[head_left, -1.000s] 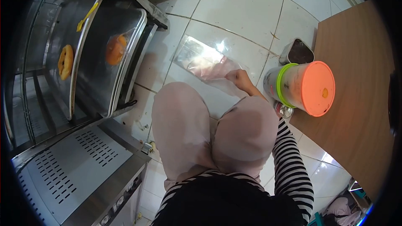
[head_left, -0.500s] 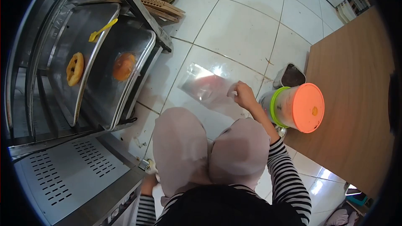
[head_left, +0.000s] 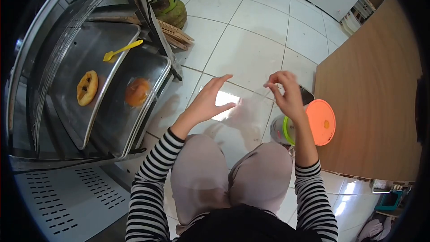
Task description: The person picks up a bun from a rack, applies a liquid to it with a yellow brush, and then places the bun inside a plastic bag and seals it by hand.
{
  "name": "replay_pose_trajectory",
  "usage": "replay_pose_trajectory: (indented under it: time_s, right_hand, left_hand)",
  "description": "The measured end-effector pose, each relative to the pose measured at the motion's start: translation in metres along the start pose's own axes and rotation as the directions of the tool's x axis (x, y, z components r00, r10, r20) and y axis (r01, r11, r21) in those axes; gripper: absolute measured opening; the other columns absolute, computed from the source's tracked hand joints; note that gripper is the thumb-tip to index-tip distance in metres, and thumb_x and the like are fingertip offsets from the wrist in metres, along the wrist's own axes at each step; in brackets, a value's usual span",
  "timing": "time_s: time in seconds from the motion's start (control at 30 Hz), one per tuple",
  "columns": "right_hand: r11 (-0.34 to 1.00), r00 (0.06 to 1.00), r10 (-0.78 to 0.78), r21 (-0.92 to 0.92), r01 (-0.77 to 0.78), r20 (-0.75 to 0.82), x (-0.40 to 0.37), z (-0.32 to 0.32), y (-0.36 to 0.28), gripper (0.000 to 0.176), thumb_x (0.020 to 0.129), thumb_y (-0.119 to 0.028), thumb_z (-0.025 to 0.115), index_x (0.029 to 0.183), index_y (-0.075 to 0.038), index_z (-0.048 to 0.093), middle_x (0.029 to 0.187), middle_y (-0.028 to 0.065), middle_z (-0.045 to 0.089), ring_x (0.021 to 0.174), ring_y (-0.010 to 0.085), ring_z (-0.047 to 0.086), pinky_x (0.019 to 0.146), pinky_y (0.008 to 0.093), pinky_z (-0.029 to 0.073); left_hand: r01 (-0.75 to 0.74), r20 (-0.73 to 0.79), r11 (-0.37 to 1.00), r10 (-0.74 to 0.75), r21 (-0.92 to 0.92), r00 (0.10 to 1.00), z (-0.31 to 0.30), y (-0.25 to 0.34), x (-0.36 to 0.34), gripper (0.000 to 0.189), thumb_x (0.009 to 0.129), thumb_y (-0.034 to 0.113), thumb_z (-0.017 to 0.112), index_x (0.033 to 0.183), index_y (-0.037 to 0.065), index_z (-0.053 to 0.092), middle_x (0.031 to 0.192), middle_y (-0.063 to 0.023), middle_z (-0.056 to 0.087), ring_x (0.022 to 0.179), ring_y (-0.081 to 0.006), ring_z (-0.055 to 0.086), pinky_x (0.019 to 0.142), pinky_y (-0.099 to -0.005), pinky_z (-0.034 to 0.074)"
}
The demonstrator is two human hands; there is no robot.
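Observation:
Above the white floor, my right hand pinches the edge of a clear plastic bag, which is hard to see against the tiles. My left hand reaches out beside it, thumb and fingers apart and nothing between them. To my left, one metal tray bears a ring-shaped bread, and a yellow brush lies over its rim. On the lower tray rests a round browned bun in clear wrapping.
Right of my knees stands a bucket with an orange lid and a green rim, against a wooden panel. A green gas cylinder is beyond the rack. At lower left is a perforated metal surface.
My left hand has risen from low beside the rack to the space before my knees. My right hand has moved up and slightly right, still pinching the bag.

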State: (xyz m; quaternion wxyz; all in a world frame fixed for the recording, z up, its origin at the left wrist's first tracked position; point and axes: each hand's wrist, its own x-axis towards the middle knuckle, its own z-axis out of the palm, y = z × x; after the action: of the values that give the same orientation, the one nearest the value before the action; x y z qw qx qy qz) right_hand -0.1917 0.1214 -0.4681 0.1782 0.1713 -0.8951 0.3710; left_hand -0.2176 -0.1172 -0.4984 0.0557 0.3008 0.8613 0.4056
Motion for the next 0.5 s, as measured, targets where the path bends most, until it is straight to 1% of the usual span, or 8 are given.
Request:
replay_pose_trajectory:
  time_s: [0.07, 0.13, 0.23, 0.3, 0.33, 0.4, 0.43, 0.5]
  right_hand:
    - [0.958, 0.991, -0.133, -0.255, 0.133, 0.018, 0.010, -0.020, -0.028, 0.007, 0.074, -0.008, 0.059, 0.080, -0.007, 0.055, 0.069, -0.0005, 0.057, 0.087, 0.0210, 0.049, 0.081, 0.0319, 0.033]
    - [0.951, 0.982, -0.184, -0.243, 0.191, 0.051, 0.018, -0.019, -0.043, 0.004, 0.076, -0.009, 0.058, 0.079, -0.009, 0.055, 0.066, -0.0023, 0.057, 0.078, 0.0181, 0.052, 0.077, 0.0291, 0.034]
    - [0.914, 0.956, -0.109, 0.407, -0.011, 0.271, 0.029, 0.001, -0.047, 0.006, 0.077, -0.008, 0.058, 0.082, -0.006, 0.054, 0.059, 0.0013, 0.053, 0.046, 0.0111, 0.045, 0.049, 0.0225, 0.035]
    - [0.920, 0.967, -0.039, 0.386, -0.063, 0.252, 0.037, 0.006, -0.052, 0.008, 0.077, -0.007, 0.060, 0.081, -0.005, 0.054, 0.059, 0.0017, 0.052, 0.047, 0.0088, 0.043, 0.046, 0.0215, 0.034]
    - [0.922, 0.972, 0.038, 0.366, -0.123, 0.231, 0.041, 0.007, -0.055, 0.009, 0.076, -0.007, 0.061, 0.081, -0.005, 0.054, 0.059, 0.0020, 0.051, 0.047, 0.0066, 0.041, 0.044, 0.0205, 0.032]
    - [0.924, 0.950, 0.102, 0.327, -0.201, 0.295, 0.049, 0.005, -0.056, 0.015, 0.072, -0.008, 0.065, 0.081, -0.004, 0.054, 0.060, 0.0002, 0.050, 0.049, 0.0045, 0.038, 0.046, 0.0200, 0.033]
    - [0.917, 0.916, 0.122, 0.309, -0.250, 0.381, 0.049, 0.009, -0.048, 0.018, 0.071, -0.008, 0.067, 0.084, -0.003, 0.054, 0.061, -0.0018, 0.049, 0.053, 0.0039, 0.040, 0.048, 0.0197, 0.034]
    - [0.912, 0.876, 0.137, 0.286, -0.294, 0.463, 0.050, 0.021, -0.039, 0.023, 0.071, -0.008, 0.069, 0.087, -0.003, 0.055, 0.062, -0.0038, 0.048, 0.056, 0.0034, 0.043, 0.051, 0.0193, 0.036]
  left_hand:
    - [-0.053, -0.047, 0.986, 0.046, -0.158, 0.998, -0.007, 0.014, 0.015, 0.080, 0.068, 0.023, 0.071, 0.132, 0.011, 0.026, 0.132, -0.0112, 0.033, 0.120, -0.0246, 0.034, 0.094, -0.0398, 0.034]
    - [-0.086, -0.006, 0.959, 0.087, -0.270, 0.996, -0.014, 0.017, 0.027, 0.090, 0.065, 0.024, 0.074, 0.135, 0.012, 0.018, 0.138, -0.0122, 0.021, 0.125, -0.0260, 0.027, 0.096, -0.0428, 0.032]
    - [-0.232, -0.053, 0.801, 0.244, -0.552, 0.968, -0.018, 0.023, 0.032, 0.079, 0.066, 0.020, 0.073, 0.131, 0.007, 0.028, 0.130, -0.0129, 0.036, 0.118, -0.0230, 0.037, 0.094, -0.0396, 0.035]
    - [0.000, 0.204, 0.772, 0.168, -0.636, 0.964, -0.020, 0.017, 0.029, 0.049, 0.071, 0.013, 0.069, 0.114, 0.001, 0.049, 0.105, -0.0096, 0.055, 0.097, -0.0159, 0.053, 0.084, -0.0310, 0.043]
    - [-0.004, 0.198, 0.774, 0.167, -0.633, 0.966, -0.024, 0.015, 0.024, 0.049, 0.071, 0.013, 0.069, 0.114, 0.001, 0.049, 0.105, -0.0096, 0.055, 0.097, -0.0159, 0.053, 0.084, -0.0310, 0.043]
    - [0.237, 0.142, 0.733, -0.191, -0.638, 0.971, -0.034, 0.009, 0.012, 0.018, 0.075, 0.008, 0.064, 0.090, -0.002, 0.060, 0.077, -0.0022, 0.060, 0.073, -0.0081, 0.057, 0.071, -0.0220, 0.045]
    - [0.126, -0.020, 0.697, -0.197, -0.706, 0.980, -0.032, 0.003, 0.008, 0.011, 0.077, 0.009, 0.062, 0.082, -0.001, 0.062, 0.070, -0.0012, 0.059, 0.062, -0.0051, 0.052, 0.059, -0.0185, 0.042]
    - [0.119, -0.067, 0.729, -0.220, -0.675, 0.973, -0.033, -0.010, 0.002, 0.011, 0.077, 0.009, 0.063, 0.081, -0.001, 0.062, 0.069, -0.0001, 0.058, 0.060, -0.0046, 0.050, 0.057, -0.0182, 0.040]
